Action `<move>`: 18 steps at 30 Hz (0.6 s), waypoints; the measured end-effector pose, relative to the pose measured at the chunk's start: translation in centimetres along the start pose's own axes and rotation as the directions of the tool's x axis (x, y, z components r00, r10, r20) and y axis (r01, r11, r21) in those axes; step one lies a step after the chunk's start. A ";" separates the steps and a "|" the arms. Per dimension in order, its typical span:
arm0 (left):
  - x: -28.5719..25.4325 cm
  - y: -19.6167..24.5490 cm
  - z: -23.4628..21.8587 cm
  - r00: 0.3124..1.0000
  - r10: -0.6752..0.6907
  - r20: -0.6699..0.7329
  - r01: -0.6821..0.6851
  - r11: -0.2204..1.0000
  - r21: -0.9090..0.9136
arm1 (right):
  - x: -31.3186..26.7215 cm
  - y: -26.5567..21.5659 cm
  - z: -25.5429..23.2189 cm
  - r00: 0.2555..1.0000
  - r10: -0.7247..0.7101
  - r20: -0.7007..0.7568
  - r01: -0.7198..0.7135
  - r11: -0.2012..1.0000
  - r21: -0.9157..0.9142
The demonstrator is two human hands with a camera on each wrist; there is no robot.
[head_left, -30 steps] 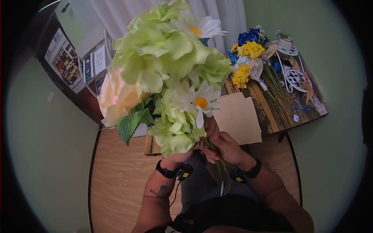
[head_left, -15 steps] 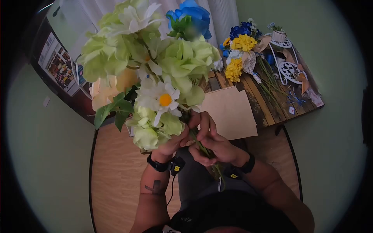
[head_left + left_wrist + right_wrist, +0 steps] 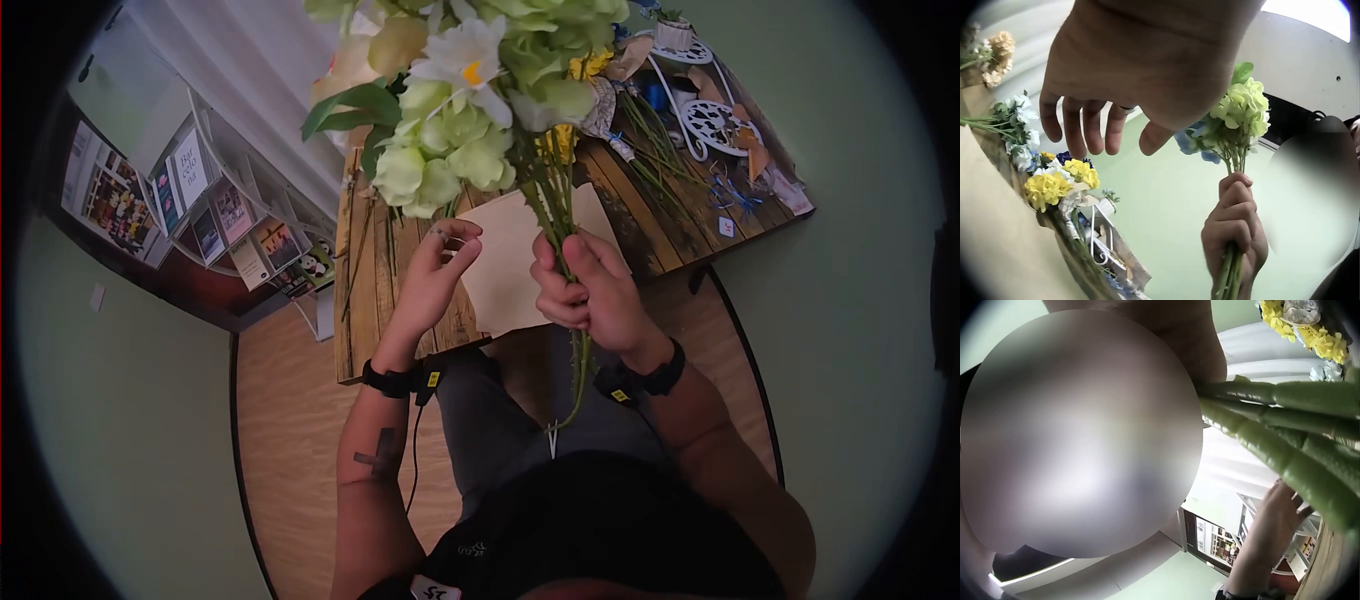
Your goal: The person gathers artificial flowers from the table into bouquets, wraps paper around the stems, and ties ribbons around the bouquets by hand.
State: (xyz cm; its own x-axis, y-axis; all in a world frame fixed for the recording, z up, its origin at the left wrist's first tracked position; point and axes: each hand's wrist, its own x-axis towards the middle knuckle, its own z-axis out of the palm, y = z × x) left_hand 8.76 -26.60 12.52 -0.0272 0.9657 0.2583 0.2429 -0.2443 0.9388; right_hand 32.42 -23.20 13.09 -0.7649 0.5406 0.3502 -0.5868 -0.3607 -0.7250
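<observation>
The right hand grips a bunch of green stems beneath green, white and peach flowers. In the left wrist view that hand has its fingers curled round the stems, with pale green and blue blooms above. The left hand is off the bouquet, to its left, over the table beside brown paper; its fingers are loosely bent and hold nothing. Large green stems cross the right wrist view, where the left hand shows beyond them.
The wooden table carries yellow flowers, cut stems, a white metal stand and blue ribbon scraps at the right. A rack of cards stands at the left, near a white curtain.
The left hand has let go of the bouquet and moved left, away from it. The right hand has raised the bouquet forward. The head view has shifted.
</observation>
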 end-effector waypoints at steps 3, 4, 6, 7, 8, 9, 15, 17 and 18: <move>0.4 -7.5 -1.7 0.984 -0.142 -0.104 0.176 0.829 0.531 | -0.9 -2.3 -1.3 0.991 -0.115 -0.066 0.115 0.993 -0.001; 0.3 -8.2 -1.5 0.983 -0.144 -0.110 0.180 0.827 0.532 | -1.2 -3.0 -1.5 0.984 -0.151 -0.091 0.147 0.988 -0.049; 0.3 -9.1 -0.4 0.957 -0.241 -0.160 0.269 0.543 0.795 | -1.7 -3.5 -2.2 0.973 -0.186 -0.137 0.182 0.982 -0.042; 0.3 -9.8 0.0 0.956 -0.236 -0.173 0.274 0.509 0.816 | -1.9 -3.7 -2.2 0.964 -0.203 -0.174 0.192 0.978 -0.080; 0.2 -10.2 0.3 0.952 -0.233 -0.201 0.291 0.470 0.834 | -2.1 -3.6 -2.4 0.955 -0.224 -0.193 0.212 0.974 -0.081; 0.4 -10.0 0.8 0.942 -0.267 -0.202 0.302 0.414 0.859 | -2.2 -3.4 -2.7 0.947 -0.241 -0.210 0.229 0.970 -0.080; 1.2 -13.0 -0.9 0.930 -0.303 -0.206 0.345 0.533 0.773 | -3.0 -3.0 -4.0 0.948 -0.238 -0.210 0.234 0.971 -0.045; 1.3 -13.6 -1.5 0.936 -0.296 -0.190 0.343 0.647 0.681 | -3.1 -2.8 -4.3 0.952 -0.227 -0.205 0.224 0.974 -0.038; 1.2 -13.6 -1.8 0.926 -0.287 -0.245 0.377 0.693 0.614 | -3.1 -2.7 -4.4 0.953 -0.222 -0.205 0.220 0.975 -0.032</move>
State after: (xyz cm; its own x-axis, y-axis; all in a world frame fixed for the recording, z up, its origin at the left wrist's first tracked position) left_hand 3.64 -22.25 0.53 -0.3321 0.9429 0.0256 0.7537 0.2489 0.6083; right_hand 37.56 -20.57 11.37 -0.5443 0.7513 0.3731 -0.7319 -0.2081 -0.6489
